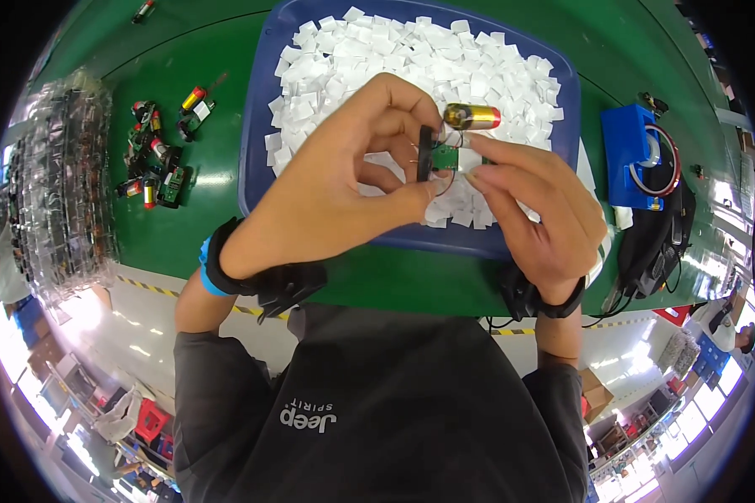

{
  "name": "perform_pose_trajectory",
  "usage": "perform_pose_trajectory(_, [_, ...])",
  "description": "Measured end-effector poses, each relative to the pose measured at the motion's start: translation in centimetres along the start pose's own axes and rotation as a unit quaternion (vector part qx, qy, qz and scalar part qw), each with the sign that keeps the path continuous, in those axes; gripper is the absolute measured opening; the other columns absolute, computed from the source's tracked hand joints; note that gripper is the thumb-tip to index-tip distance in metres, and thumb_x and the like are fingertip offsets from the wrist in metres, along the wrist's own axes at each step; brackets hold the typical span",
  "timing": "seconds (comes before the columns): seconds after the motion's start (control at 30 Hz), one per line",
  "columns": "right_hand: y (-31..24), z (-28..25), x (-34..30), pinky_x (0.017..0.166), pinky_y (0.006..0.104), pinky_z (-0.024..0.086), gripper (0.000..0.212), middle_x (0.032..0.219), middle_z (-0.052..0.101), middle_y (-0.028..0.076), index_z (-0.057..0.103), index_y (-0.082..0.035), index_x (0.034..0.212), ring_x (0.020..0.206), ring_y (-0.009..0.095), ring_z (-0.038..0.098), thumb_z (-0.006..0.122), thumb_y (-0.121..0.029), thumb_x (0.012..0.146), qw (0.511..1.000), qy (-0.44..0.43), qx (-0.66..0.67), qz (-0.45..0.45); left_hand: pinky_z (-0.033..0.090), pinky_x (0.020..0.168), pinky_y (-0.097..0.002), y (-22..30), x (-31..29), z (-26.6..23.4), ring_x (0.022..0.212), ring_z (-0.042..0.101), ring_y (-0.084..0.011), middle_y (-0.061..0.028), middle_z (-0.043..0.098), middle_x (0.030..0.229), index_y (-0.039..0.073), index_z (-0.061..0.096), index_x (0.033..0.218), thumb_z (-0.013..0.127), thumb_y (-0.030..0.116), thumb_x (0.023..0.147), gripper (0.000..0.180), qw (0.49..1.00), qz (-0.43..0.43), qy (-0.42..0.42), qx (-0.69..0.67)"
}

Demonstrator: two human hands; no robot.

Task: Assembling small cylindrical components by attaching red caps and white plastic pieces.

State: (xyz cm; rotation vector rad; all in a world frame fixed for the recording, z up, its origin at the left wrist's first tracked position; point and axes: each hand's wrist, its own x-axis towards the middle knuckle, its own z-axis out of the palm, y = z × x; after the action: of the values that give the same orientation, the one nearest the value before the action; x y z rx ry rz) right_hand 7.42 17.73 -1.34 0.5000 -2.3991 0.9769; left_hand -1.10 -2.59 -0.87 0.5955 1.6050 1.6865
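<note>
Over a blue tray (377, 248) heaped with small white square pieces (411, 50), my left hand (335, 189) grips a small electronic assembly by its dark, flat part (425, 154). A little green circuit board (446, 158) sticks out from it to the right. Thin wires run from the board, and a gold and red cylindrical battery (473, 116) lies just beyond it, seemingly part of the assembly. My right hand (545, 201) is closed, thumb and fingers pinching a white square (470, 158) against the board's right end.
On the green table (205, 230), several board-and-battery assemblies (155, 155) lie in a pile left of the tray. Stacked clear plastic trays (54, 184) stand at the far left. To the right are a blue tape dispenser (625, 159) and a black bag (658, 243).
</note>
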Motion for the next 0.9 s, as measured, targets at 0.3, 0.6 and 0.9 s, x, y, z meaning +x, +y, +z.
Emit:
perform_pose_trajectory(0.3, [0.5,0.5,0.0,0.069,0.029,0.056,0.022,0.1,0.071,0.012,0.066,0.001,0.091,0.085,0.025,0.068,0.077,0.005,0.072,1.0,-0.01,-0.017,0.02,0.059,0.07,-0.0284,0.1,0.2,-0.6,0.088,0.057,-0.0123,-0.0057,0.058,0.1,0.0,0.05,0.117,0.073,0.002,0.085,0.04,0.999,-0.029,-0.001,-0.032])
perform_pose_trajectory(0.6, [-0.2,0.1,-0.4,0.078,0.03,0.055,0.018,0.114,0.063,0.013,0.062,0.001,0.102,0.097,0.019,0.063,0.069,0.004,0.085,0.921,-0.003,0.231,0.315,0.057,0.069,-0.0248,0.5,0.1,-1.1,0.087,0.057,-0.0103,-0.0039,0.058,0.1,0.003,0.055,0.113,0.076,0.004,0.082,0.038,0.995,-0.039,-0.046,0.083])
perform_pose_trajectory(0.9, [0.2,-1.1,1.3,0.081,0.0338,0.053,0.037,0.105,0.066,0.012,0.065,0.0,0.11,0.102,0.027,0.064,0.072,0.006,0.074,0.997,-0.059,0.006,0.041,0.051,0.072,-0.0228,0.3,0.1,-1.5,0.086,0.056,-0.0086,-0.002,0.052,0.104,0.005,0.051,0.107,0.077,0.005,0.08,0.038,0.995,-0.047,-0.085,-0.007])
